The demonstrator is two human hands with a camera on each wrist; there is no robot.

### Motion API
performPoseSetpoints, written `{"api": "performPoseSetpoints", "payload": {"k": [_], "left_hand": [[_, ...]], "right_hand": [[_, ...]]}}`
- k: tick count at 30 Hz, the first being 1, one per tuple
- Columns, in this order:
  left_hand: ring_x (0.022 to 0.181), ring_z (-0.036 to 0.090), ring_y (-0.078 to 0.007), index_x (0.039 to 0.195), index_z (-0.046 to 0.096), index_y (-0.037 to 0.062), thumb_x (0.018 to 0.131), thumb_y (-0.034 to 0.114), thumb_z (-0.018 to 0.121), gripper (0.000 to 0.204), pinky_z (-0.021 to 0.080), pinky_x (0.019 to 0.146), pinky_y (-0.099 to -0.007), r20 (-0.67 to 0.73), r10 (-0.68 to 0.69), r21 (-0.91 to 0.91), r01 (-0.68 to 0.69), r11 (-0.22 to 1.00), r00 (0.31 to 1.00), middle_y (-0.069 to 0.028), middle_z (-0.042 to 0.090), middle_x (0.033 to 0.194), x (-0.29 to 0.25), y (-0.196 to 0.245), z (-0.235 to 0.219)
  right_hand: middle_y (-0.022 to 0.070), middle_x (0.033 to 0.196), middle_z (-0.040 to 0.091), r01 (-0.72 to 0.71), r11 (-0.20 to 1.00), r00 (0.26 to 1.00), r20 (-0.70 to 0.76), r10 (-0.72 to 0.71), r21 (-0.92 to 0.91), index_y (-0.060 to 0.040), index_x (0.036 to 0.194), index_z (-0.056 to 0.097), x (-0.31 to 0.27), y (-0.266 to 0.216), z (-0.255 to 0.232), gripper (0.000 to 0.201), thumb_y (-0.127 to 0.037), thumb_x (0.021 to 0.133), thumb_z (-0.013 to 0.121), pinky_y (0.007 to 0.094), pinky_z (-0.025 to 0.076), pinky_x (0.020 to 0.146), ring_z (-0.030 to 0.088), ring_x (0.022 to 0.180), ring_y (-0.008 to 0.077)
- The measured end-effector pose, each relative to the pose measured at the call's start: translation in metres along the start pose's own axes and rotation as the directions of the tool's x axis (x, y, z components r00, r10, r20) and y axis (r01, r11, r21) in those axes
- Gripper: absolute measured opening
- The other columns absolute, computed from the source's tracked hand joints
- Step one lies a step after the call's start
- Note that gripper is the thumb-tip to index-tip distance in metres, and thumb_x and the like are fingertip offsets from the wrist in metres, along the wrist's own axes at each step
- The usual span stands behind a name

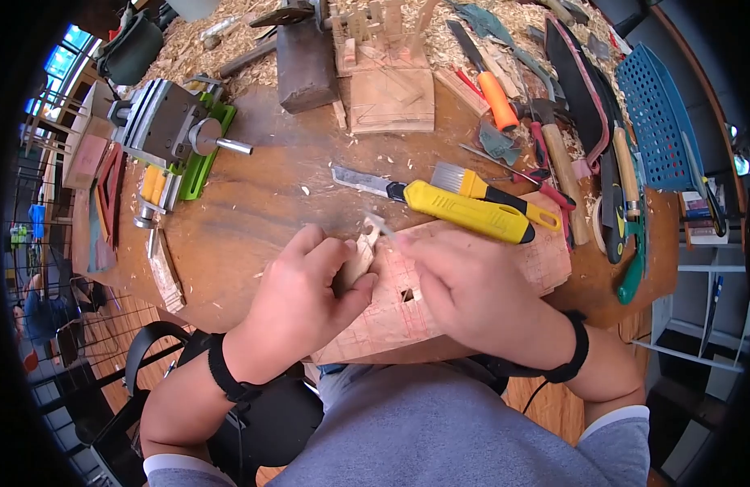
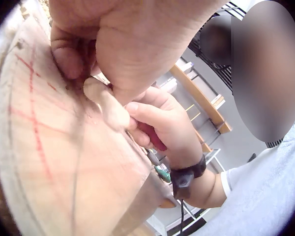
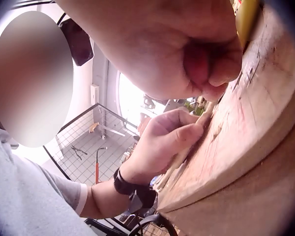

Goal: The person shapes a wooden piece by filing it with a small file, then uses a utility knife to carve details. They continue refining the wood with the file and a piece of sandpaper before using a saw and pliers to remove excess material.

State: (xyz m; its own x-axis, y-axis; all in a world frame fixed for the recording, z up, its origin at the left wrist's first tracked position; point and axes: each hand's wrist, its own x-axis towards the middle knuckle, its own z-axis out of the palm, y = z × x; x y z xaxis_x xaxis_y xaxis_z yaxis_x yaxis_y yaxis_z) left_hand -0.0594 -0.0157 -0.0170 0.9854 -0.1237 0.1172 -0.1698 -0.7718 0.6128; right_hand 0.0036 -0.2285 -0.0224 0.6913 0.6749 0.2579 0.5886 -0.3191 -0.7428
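My left hand [image 1: 298, 280] grips a small carved piece of pale wood [image 1: 360, 258] between thumb and curled fingers, low over a wooden board [image 1: 342, 337] marked with red lines. From the right, my right hand [image 1: 476, 284] pinches a thin pale strip [image 1: 381, 226], whose far end meets the tip of the carved piece; cannot tell what the strip is. In the left wrist view the rounded end of the carved wood [image 2: 108, 105] shows beneath the left hand. A small dark square hole [image 1: 407, 295] in the board lies between the hands.
Beyond the hands lie a yellow utility knife [image 1: 468, 211] with its blade out and a flat brush [image 1: 464, 182]. A vise [image 1: 168, 122] stands at the left, a wood block [image 1: 308, 69] at the back. Tools, including an orange-handled one [image 1: 496, 101], and a blue basket [image 1: 657, 122] crowd the right.
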Motion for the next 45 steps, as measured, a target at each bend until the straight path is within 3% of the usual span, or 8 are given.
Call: {"api": "performPoseSetpoints", "payload": {"k": [5, 7, 16, 19, 26, 41, 43, 45], "left_hand": [[0.064, 0.055, -0.0269, 0.085, 0.060, -0.0020, 0.072, 0.009, 0.083, 0.028, 0.047, 0.055, -0.0364, 0.018, -0.056, -0.014, 0.056, 0.998, 0.998, -0.0133, 0.052, 0.077, 0.004, 0.005, 0.003], [0.070, 0.060, -0.0368, 0.085, 0.059, 0.0011, 0.076, 0.016, 0.080, 0.028, 0.052, 0.061, -0.0441, 0.035, -0.077, 0.011, 0.076, 0.997, 0.996, -0.0169, 0.055, 0.081, 0.004, 0.006, 0.002], [0.070, 0.060, -0.0376, 0.085, 0.057, 0.0015, 0.076, 0.017, 0.080, 0.029, 0.052, 0.061, -0.0444, 0.004, -0.150, 0.022, 0.150, 0.988, 0.989, -0.0173, 0.055, 0.082, 0.002, 0.011, 0.008], [0.069, 0.060, -0.0375, 0.085, 0.056, 0.0016, 0.076, 0.017, 0.080, 0.029, 0.052, 0.060, -0.0445, -0.002, -0.134, 0.003, 0.134, 0.991, 0.991, -0.0174, 0.056, 0.082, 0.002, 0.011, 0.010], [0.068, 0.059, -0.0377, 0.082, 0.055, 0.0017, 0.076, 0.016, 0.080, 0.029, 0.051, 0.060, -0.0449, -0.026, -0.114, -0.005, 0.114, 0.993, 0.993, -0.0179, 0.056, 0.081, 0.003, 0.011, 0.012], [0.071, 0.058, -0.0373, 0.079, 0.057, 0.0000, 0.074, 0.013, 0.079, 0.026, 0.049, 0.063, -0.0442, -0.022, -0.128, -0.078, 0.126, 0.989, 0.991, -0.0178, 0.056, 0.077, 0.005, 0.011, 0.009], [0.070, 0.058, -0.0368, 0.080, 0.057, -0.0001, 0.074, 0.013, 0.079, 0.026, 0.049, 0.063, -0.0439, -0.018, -0.148, -0.088, 0.145, 0.985, 0.989, -0.0179, 0.056, 0.078, 0.007, 0.008, 0.009], [0.070, 0.058, -0.0363, 0.080, 0.058, -0.0001, 0.074, 0.013, 0.079, 0.025, 0.049, 0.063, -0.0437, -0.013, -0.156, -0.103, 0.154, 0.983, 0.988, -0.0177, 0.056, 0.078, 0.006, 0.009, 0.009]], "right_hand": [[0.0148, 0.085, 0.060, -0.052, 0.997, 0.992, 0.110, 0.058, -0.058, 0.0016, 0.121, 0.063, -0.009, -0.012, 0.000, 0.037, 0.001, 0.084, 0.061, 0.0425, 0.051, 0.062, 0.062, 0.072, 0.0325], [0.0134, 0.086, 0.059, -0.031, 0.987, 0.985, 0.162, 0.057, -0.157, 0.0018, 0.123, 0.062, -0.014, -0.016, -0.002, 0.039, -0.001, 0.084, 0.061, 0.0396, 0.051, 0.059, 0.062, 0.070, 0.0293], [0.0105, 0.085, 0.058, 0.094, 0.912, 0.977, 0.213, -0.007, -0.400, 0.0097, 0.118, 0.060, -0.014, -0.026, 0.005, 0.038, -0.007, 0.084, 0.057, 0.0309, 0.053, 0.060, 0.063, 0.074, 0.0220], [0.0103, 0.085, 0.058, 0.141, 0.925, 0.981, 0.172, -0.084, -0.353, 0.0090, 0.116, 0.061, -0.005, -0.016, 0.012, 0.035, -0.006, 0.085, 0.057, 0.0299, 0.053, 0.059, 0.063, 0.074, 0.0213], [0.0093, 0.084, 0.057, 0.128, 0.877, 0.982, 0.181, -0.047, -0.463, 0.0080, 0.116, 0.062, -0.013, -0.024, 0.009, 0.033, -0.006, 0.086, 0.057, 0.0303, 0.051, 0.054, 0.062, 0.071, 0.0195], [0.0098, 0.082, 0.055, 0.115, 0.872, 0.978, 0.208, -0.015, -0.476, 0.0095, 0.122, 0.059, -0.016, -0.024, 0.010, 0.042, -0.004, 0.083, 0.057, 0.0331, 0.049, 0.060, 0.059, 0.072, 0.0226], [0.0099, 0.081, 0.055, 0.180, 0.909, 0.983, 0.106, -0.151, -0.377, 0.0091, 0.118, 0.062, 0.001, -0.008, 0.016, 0.036, -0.004, 0.084, 0.058, 0.0338, 0.050, 0.060, 0.059, 0.072, 0.0232], [0.0102, 0.084, 0.057, 0.162, 0.913, 0.985, 0.111, -0.130, -0.373, 0.0075, 0.118, 0.061, 0.007, -0.007, 0.005, 0.036, -0.006, 0.084, 0.060, 0.0334, 0.052, 0.062, 0.062, 0.074, 0.0229]]}}
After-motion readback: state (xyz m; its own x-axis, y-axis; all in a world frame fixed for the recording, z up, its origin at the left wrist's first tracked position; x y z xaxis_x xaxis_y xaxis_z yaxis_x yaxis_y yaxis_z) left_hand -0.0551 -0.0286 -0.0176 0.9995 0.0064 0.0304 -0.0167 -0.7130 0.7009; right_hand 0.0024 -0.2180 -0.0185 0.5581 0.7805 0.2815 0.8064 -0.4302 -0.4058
